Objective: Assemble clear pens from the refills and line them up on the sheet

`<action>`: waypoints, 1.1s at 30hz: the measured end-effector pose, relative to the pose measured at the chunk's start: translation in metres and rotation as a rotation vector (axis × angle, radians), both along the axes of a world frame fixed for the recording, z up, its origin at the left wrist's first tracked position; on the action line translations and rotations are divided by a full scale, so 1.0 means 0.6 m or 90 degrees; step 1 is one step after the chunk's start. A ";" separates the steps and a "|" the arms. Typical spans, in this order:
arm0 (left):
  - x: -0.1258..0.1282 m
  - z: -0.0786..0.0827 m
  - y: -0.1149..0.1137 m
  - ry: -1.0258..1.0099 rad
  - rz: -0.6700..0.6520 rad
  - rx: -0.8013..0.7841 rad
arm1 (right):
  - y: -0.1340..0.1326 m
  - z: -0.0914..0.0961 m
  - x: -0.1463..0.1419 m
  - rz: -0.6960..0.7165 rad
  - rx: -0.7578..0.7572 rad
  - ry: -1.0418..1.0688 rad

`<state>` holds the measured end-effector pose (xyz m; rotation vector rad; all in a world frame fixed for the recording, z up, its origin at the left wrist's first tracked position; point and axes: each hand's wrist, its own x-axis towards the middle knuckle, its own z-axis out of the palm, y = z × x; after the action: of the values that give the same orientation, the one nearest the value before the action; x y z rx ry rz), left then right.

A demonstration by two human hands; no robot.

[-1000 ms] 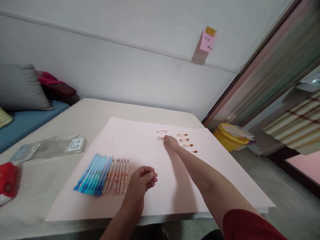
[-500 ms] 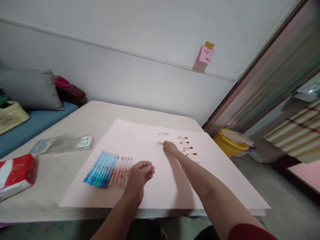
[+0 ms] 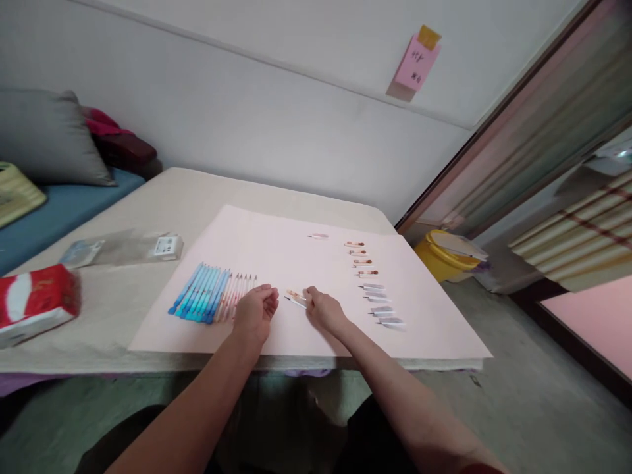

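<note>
My right hand (image 3: pixel 322 309) is closed in a pinch on a small orange-and-white pen cap (image 3: pixel 295 297) above the pink paper sheet (image 3: pixel 276 250). Close beside it, my left hand (image 3: pixel 255 311) rests on the sheet with its fingers curled; I cannot make out anything in them. Just left of that hand lies a row of several blue pens (image 3: pixel 197 301) and several clear orange-patterned pens (image 3: pixel 237 293). A column of small pen caps (image 3: pixel 368 283) lies to the right, with one lone cap (image 3: pixel 318 236) farther back.
The sheet lies on a beige table (image 3: pixel 162 204). A clear plastic package (image 3: pixel 123 249) and a red-and-white tissue pack (image 3: pixel 34 309) sit at the left. A yellow bucket (image 3: pixel 437 257) stands on the floor at right. A grey cushion (image 3: pixel 42 138) rests on a blue mattress.
My right hand drew back from the far caps toward me, carrying one cap to beside my left hand. The left hand shifted a little toward it. The camera tilted down.
</note>
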<state>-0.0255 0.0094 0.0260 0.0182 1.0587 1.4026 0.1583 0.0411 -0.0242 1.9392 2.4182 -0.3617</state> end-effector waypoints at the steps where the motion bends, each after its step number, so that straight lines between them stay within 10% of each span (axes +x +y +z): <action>1: 0.003 -0.004 0.000 0.004 0.002 -0.007 | -0.003 0.001 0.002 -0.011 0.001 0.005; 15: 0.050 -0.029 -0.025 0.031 -0.174 -0.047 | -0.038 0.056 -0.023 0.134 0.105 0.283; 26: 0.006 -0.014 0.003 -0.039 -0.048 -0.052 | -0.019 0.036 0.002 0.028 -0.029 -0.080; 33: -0.015 -0.008 0.012 -0.069 0.005 -0.045 | -0.043 0.057 -0.009 0.096 0.046 0.104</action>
<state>-0.0346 0.0164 0.0210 -0.1119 1.0185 1.3581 0.1526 0.0152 0.0103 1.8046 2.6949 -0.4496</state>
